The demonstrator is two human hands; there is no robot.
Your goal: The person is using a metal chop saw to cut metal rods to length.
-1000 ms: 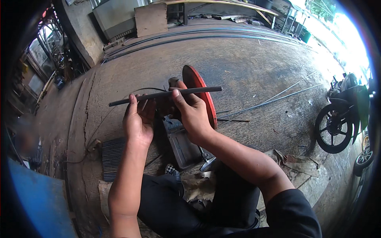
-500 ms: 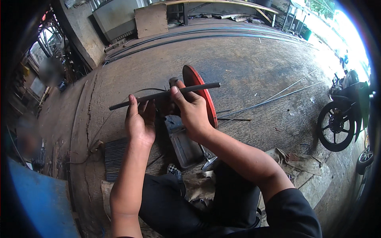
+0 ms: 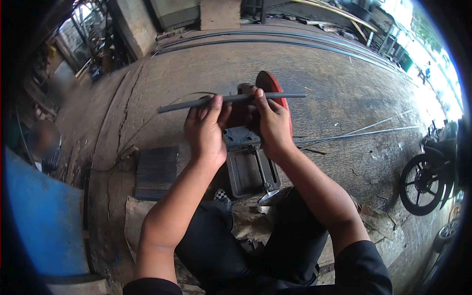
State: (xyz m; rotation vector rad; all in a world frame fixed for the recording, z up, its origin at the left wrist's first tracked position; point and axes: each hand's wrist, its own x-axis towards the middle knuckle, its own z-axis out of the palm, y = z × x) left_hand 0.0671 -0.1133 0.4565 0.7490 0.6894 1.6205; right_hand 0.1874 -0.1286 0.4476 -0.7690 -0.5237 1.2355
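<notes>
A dark grey metal rod lies nearly level across both my hands, its left end slightly lower. My left hand grips it left of the middle, thumb in front and fingers behind. Toward the rod's right end, my right hand pinches it with the thumb. Just beyond and below my hands stands a cut-off saw, with a red round guard and a dark base that carries a screw clamp. My hands and the rod hide part of the saw's motor.
Left of the saw is a row of similar dark rods on the floor. Long thin bars lie at the back, others to the right. A motorbike wheel stands at far right, a blue panel at near left. Cardboard lies underfoot.
My left hand has gone from supporting the rod with raised fingers to gripping it, closer to my right hand. The rod has become more level. The whole view has shifted.
</notes>
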